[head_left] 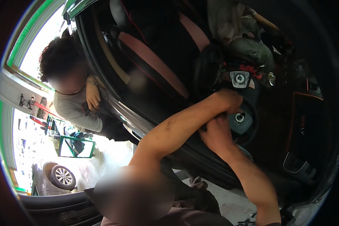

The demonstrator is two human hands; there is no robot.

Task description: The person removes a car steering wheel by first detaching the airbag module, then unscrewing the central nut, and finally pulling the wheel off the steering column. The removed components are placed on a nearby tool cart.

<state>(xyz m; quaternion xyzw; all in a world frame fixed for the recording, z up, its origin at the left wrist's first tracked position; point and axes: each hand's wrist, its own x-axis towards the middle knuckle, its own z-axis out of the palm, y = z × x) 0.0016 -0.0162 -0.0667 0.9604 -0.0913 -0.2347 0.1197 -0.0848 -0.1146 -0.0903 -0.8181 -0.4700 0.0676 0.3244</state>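
Both of my bare arms reach into a car's front, toward the steering wheel area. My left hand [230, 101] bends down beside a grey hub [242, 125] with a bright round fitting [239, 118] in its middle. Its fingers are curled, and a small dark piece shows by their tips. Just below and to the left, my right hand [217, 132] is closed close under the left one. What either hand grips is hidden. Beyond my left hand lies a pale square part [239, 79] with a round centre.
A person [73, 86] leans at the car's side on the left, one hand on the frame. Someone else [245, 41] sits far inside. Black and pink seats [154, 60] fill the upper middle. A dark dashboard [305, 128] lies right; a car wheel [63, 177] shows outside.
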